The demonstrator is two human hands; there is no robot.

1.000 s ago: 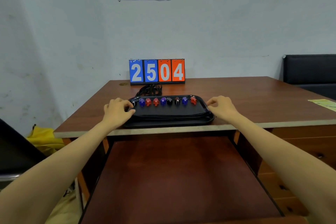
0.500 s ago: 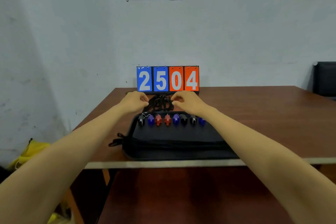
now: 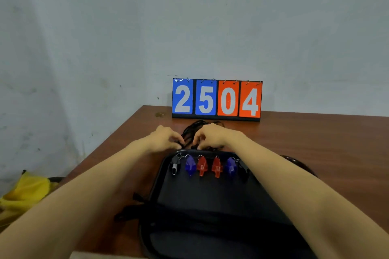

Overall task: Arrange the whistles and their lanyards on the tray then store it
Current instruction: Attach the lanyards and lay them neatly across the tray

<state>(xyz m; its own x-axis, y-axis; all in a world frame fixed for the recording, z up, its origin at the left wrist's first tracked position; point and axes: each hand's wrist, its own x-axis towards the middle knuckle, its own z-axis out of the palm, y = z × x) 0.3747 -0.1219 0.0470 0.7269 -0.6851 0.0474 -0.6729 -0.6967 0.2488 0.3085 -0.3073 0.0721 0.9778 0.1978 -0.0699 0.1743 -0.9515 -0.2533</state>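
Black lanyards (image 3: 190, 130) pinched by left hand (image 3: 163, 137) and right hand (image 3: 210, 135), whistles (image 3: 202, 166) lined on tray (image 3: 210, 194)

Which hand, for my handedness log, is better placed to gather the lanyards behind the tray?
Probably right hand: the lanyards lie mostly under it; left hand pinches only their edge.

Head cam — fwd-down, close over table (image 3: 315, 132)
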